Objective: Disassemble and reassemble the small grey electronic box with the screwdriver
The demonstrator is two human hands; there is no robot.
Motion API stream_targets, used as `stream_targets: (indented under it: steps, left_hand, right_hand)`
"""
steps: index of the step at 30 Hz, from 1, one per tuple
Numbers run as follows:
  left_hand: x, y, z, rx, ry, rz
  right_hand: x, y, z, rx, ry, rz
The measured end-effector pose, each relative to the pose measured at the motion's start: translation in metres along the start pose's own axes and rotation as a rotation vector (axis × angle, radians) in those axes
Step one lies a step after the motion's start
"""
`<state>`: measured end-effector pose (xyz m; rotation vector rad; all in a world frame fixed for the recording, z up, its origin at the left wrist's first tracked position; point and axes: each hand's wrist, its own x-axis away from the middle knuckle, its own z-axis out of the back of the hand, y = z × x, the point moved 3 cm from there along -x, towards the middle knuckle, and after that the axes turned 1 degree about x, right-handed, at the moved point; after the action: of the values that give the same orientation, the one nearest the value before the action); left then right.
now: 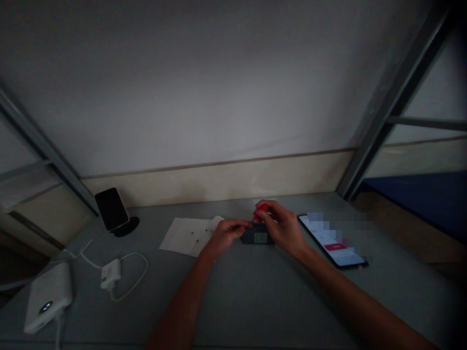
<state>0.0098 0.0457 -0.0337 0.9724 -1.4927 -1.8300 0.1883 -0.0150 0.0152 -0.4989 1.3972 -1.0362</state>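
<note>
Fingertips of our right hand (282,226) pinch a small red piece (260,211), while our left hand (226,233) curls narrow, touching the dark box (258,236). Dim light hides what the red piece is and whether the left hand grips the box. The box lies on the grey table (255,301) between both hands.

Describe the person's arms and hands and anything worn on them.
The left arm and right arm are bare, with no sleeves in view. The left hand and right hand show no glove, watch or ring, though dim light may hide small things.
</note>
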Motion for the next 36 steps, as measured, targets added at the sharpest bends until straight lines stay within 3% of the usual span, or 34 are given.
stream_targets:
  steps: [11, 21, 28, 36]
  left_hand:
    - [-0.003, -0.002, -0.003, 0.018, -0.002, 0.005]
    - [-0.002, -0.001, -0.011, 0.013, -0.002, 0.003]
    - [0.0, 0.005, -0.011, 0.013, -0.021, -0.031]
    - [-0.002, 0.004, -0.012, -0.016, -0.036, -0.072]
  right_hand:
    - [0.001, -0.014, -0.003, -0.025, -0.213, 0.133]
    - [-0.002, -0.012, -0.008, 0.122, -0.061, 0.134]
    - [0.0, -0.02, -0.016, -0.005, -0.186, 0.126]
    - [-0.005, -0.019, -0.015, 0.12, -0.109, 0.226]
